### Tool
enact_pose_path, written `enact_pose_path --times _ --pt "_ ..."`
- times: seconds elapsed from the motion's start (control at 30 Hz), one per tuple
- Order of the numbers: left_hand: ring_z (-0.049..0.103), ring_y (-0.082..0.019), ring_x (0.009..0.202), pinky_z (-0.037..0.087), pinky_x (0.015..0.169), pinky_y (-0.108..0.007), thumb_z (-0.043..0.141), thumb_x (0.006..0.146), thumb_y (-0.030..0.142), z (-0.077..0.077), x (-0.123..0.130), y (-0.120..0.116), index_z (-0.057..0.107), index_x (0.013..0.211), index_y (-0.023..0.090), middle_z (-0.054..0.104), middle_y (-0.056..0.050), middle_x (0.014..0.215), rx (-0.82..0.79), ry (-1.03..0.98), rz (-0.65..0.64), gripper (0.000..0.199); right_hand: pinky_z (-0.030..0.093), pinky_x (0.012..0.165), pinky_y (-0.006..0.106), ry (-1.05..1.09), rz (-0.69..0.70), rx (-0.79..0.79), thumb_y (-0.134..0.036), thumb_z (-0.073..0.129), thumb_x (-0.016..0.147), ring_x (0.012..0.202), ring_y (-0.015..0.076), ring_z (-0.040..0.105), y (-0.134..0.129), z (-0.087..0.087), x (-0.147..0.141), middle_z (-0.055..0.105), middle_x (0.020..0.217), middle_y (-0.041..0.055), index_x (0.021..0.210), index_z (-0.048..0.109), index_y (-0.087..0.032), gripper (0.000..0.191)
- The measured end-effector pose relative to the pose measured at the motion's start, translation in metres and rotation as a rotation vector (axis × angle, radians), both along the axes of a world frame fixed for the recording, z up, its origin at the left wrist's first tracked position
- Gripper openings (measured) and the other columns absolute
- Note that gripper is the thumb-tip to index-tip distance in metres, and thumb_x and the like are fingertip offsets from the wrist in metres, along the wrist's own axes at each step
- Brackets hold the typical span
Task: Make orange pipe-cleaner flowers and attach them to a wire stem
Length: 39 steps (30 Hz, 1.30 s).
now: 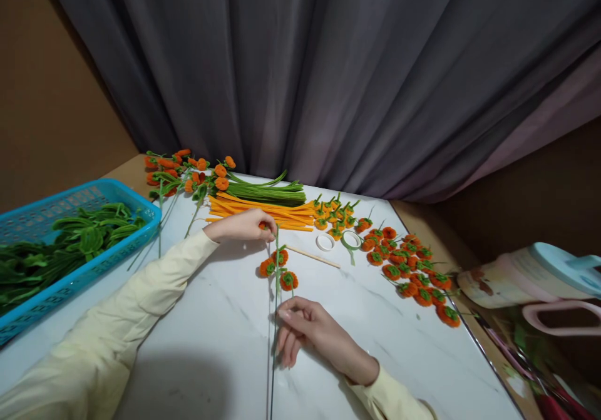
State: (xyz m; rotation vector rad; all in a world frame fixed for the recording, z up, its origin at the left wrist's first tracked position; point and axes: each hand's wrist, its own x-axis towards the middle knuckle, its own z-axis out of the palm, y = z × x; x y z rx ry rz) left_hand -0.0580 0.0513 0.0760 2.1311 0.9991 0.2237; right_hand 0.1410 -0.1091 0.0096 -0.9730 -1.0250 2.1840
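My left hand is closed in a pinch at the top of a long thin flower stem, with a bit of orange showing at its fingers. The stem's upper part is green; its lower part is a dark wire running toward me. Small orange pompom-like flowers with green centres sit along it below that hand. Lower down, my right hand has thumb and forefinger pinched together at the stem, its other fingers curled. A thin wooden stick lies just beyond the flowers.
A blue basket of green leaves stands left. Toward the back lie orange flowers, green strips and yellow-orange strips. Rightward are a white ring, green tape roll, many orange flower heads and a tumbler.
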Motion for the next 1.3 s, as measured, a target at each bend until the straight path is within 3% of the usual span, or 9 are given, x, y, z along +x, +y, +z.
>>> enact_pose_path --times 0.23,0.37,0.53,0.73,0.9,1.03,1.17,1.3 --pt "0.054 -0.012 0.063 0.036 0.056 -0.019 0.051 0.077 0.034 -0.001 0.005 -0.006 0.066 0.085 0.013 0.065 -0.003 0.075 -0.007 0.026 -0.029 0.027 0.045 0.037 0.021 0.049 -0.111 -0.049 -0.058 0.049 0.084 0.041 0.0153 0.060 0.003 0.011 0.000 0.067 0.064 0.0094 0.110 0.045 -0.012 0.053" --pt "0.052 -0.012 0.056 0.034 0.051 -0.019 0.052 0.077 0.042 -0.002 0.009 -0.009 0.061 0.077 0.013 0.062 -0.002 0.066 -0.021 0.105 0.062 0.031 0.043 0.037 0.020 0.074 -0.178 -0.076 -0.056 0.046 0.086 0.038 0.0131 0.056 0.005 0.011 0.002 0.065 0.061 0.0081 0.106 0.050 -0.010 0.050" --pt "0.049 -0.012 0.051 0.031 0.047 -0.020 0.056 0.073 0.038 -0.006 0.010 -0.009 0.053 0.065 0.015 0.056 0.001 0.054 -0.013 0.145 0.122 0.024 0.038 0.035 0.018 0.158 -0.225 -0.215 -0.043 0.037 0.092 0.037 0.0111 0.051 0.011 0.003 0.008 0.065 0.059 0.0081 0.101 0.054 -0.010 0.038" --pt "0.053 -0.013 0.051 0.032 0.047 -0.020 0.056 0.071 0.032 -0.011 0.010 -0.008 0.051 0.066 0.016 0.060 0.000 0.055 -0.021 0.128 0.154 0.017 0.033 0.033 0.018 0.208 -0.237 -0.270 -0.043 0.034 0.090 0.035 0.0116 0.049 0.015 -0.001 0.011 0.064 0.058 0.0068 0.106 0.055 -0.010 0.042" --pt "0.056 -0.014 0.050 0.035 0.047 -0.019 0.053 0.072 0.023 -0.016 0.016 -0.014 0.049 0.082 0.016 0.059 0.003 0.054 -0.023 0.063 0.188 0.012 0.032 0.033 0.017 0.088 -0.152 -0.091 -0.041 0.051 0.085 0.035 0.0084 0.048 0.008 0.008 0.006 0.067 0.066 0.0069 0.127 0.043 -0.010 0.052" --pt "0.056 -0.013 0.054 0.037 0.050 -0.020 0.050 0.076 0.024 -0.017 0.023 -0.021 0.052 0.090 0.016 0.061 0.003 0.059 0.021 -0.013 0.165 0.016 0.028 0.031 0.016 -0.022 -0.040 0.041 -0.052 0.055 0.083 0.032 0.0066 0.044 0.007 0.013 -0.003 0.064 0.062 0.0024 0.128 0.039 -0.012 0.062" --pt "0.054 -0.013 0.058 0.036 0.053 -0.020 0.048 0.082 0.030 -0.011 0.026 -0.026 0.060 0.087 0.015 0.062 0.000 0.065 0.073 -0.058 0.118 0.021 0.023 0.031 0.015 -0.131 -0.066 0.220 -0.051 0.055 0.083 0.030 0.0033 0.034 0.014 0.018 -0.009 0.057 0.054 -0.0036 0.099 0.052 -0.014 0.041" --pt "0.055 -0.013 0.064 0.035 0.057 -0.020 0.047 0.086 0.043 0.005 0.020 -0.027 0.066 0.084 0.014 0.064 -0.003 0.073 0.085 -0.034 -0.095 0.035 0.023 0.032 0.018 -0.325 -0.067 0.365 -0.048 0.050 0.086 0.030 0.0044 0.032 0.020 0.028 -0.006 0.052 0.050 -0.0050 0.076 0.049 -0.017 0.033"
